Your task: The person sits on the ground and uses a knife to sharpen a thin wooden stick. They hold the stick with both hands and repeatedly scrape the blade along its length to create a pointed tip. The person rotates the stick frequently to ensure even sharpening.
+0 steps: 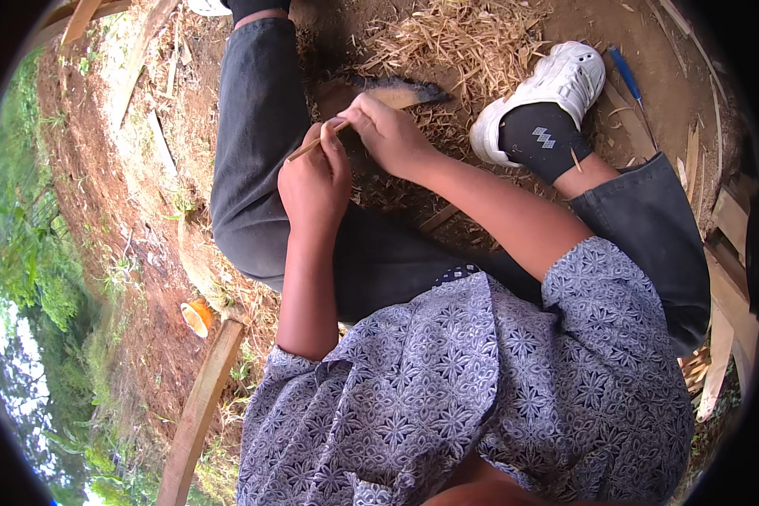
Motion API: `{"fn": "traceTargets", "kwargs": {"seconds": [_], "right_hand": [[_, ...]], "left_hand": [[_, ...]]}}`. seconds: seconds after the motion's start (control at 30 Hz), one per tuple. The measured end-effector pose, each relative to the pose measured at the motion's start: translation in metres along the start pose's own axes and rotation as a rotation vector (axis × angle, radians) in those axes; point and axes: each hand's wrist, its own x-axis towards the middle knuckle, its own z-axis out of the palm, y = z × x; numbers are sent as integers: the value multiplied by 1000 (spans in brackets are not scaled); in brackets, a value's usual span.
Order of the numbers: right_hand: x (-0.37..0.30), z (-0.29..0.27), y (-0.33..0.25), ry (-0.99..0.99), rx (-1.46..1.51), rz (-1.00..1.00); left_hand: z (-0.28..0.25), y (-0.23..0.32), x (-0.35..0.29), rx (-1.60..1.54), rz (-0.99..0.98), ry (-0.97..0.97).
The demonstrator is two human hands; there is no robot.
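Note:
My left hand (316, 173) is closed around a thin brown wooden stick (304, 152), which slants up to the right between thumb and fingers. Just beside it, my right hand (388, 135) is closed at the stick's upper end. Whether the right fingers hold anything else is hidden. Beyond the hands lies a piece of wood (401, 94) with a blackened end. Both hands are held between my legs in dark trousers (261, 143).
A heap of wood shavings (455, 42) lies at the far side, near my white shoe (565, 84). Right of the shoe is a blue-handled tool (624, 74). A wooden beam (198, 413) and an orange cup-like object (197, 318) are on the left; wood offcuts (729, 287) on the right.

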Motion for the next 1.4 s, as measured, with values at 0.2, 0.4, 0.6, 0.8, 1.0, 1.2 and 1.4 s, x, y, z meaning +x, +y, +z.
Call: {"fn": "traceTargets", "kwargs": {"seconds": [0.2,0.4,0.6,0.8,1.0,1.2,1.4], "right_hand": [[-8,-4,-29,-87,132,11],[-8,4,-32,-27,131,37],[-7,6,-28,18,109,22],[18,-11,24,-44,-81,103],[12,6,43,41,276,200],[14,5,33,-36,502,345],[15,-5,12,-68,360,379]], "left_hand": [[1,-1,-4,18,-15,32],[1,-5,-5,64,-17,51],[0,-4,0,57,-32,48],[-3,7,6,137,18,54],[-18,11,-2,173,38,-31],[-35,7,-8,3,95,92],[-35,-5,-6,-133,205,169]]}}
